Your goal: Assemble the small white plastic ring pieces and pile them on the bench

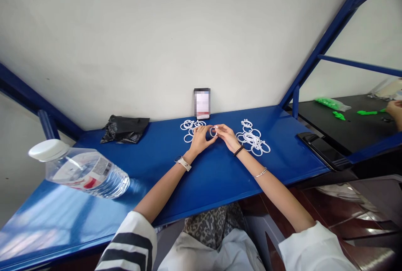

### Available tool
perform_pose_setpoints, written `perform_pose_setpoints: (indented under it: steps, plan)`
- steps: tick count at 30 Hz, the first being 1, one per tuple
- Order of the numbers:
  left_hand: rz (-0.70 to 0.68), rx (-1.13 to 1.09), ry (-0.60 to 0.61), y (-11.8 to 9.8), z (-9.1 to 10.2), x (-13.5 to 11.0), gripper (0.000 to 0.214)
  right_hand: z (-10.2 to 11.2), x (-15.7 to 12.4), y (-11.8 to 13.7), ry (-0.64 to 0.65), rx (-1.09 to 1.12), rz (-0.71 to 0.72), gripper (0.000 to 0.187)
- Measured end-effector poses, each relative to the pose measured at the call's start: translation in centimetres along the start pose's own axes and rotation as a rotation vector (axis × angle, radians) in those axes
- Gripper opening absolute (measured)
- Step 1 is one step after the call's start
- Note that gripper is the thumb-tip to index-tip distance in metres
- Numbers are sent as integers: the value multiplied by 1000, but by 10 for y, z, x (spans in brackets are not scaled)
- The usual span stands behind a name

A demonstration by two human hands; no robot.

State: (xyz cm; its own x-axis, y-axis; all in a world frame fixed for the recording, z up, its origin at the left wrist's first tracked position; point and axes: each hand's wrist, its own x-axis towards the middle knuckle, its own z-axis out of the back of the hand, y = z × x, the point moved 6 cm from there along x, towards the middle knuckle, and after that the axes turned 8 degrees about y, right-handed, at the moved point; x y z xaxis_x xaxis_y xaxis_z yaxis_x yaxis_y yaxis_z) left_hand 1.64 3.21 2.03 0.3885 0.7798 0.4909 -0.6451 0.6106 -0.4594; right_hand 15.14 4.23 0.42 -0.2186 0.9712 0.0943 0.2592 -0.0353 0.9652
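Note:
Both hands meet over the middle of the blue table (216, 179), holding one white plastic ring (213, 132) between them. My left hand (200, 139) pinches the ring's left and lower side. At its upper right, the fingers of my right hand (227, 135) are closed on the same ring, where a small knob shows. Several similar white rings (187, 125) lie behind and beside my left hand, partly hidden by it. To the right of my right hand is a heap of several more white rings (251, 139), overlapping one another.
A large water bottle (91, 172) stands at the left, near a crumpled black bag (125, 129). A phone (202, 103) leans on the wall; another dark phone (323, 150) lies at the right edge. Beyond the blue frame, another person's hand (394, 109) is near green pieces (339, 115).

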Motion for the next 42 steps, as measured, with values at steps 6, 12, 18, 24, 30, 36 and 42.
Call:
perform_pose_setpoints:
  steps: [6, 12, 18, 24, 30, 36, 42]
  plan:
    - [-48, -29, -5, -4, 3, 0, 32, -2, -2, 4, 4, -16, 20, 34]
    - [-89, -122, -32, -5, 7, 0, 31, -1, -1, 5, -12, -37, 21, 34]
    - [-69, -104, -52, -2, 6, -1, 31, 1, 0, 4, -17, -53, 13, 33]
    - [-75, -106, -38, -1, 5, -1, 31, 2, 1, 4, -21, -45, 20, 35]
    - [-44, -108, -32, 1, 6, -1, 31, 2, 2, 3, -18, -72, 15, 36]
    - [-27, -68, -99, 3, 6, 0, 31, 4, 1, 1, -34, -70, -3, 35]
    - [-4, -63, -107, 6, 6, 2, 32, 5, 1, -1, -38, -112, -19, 34]
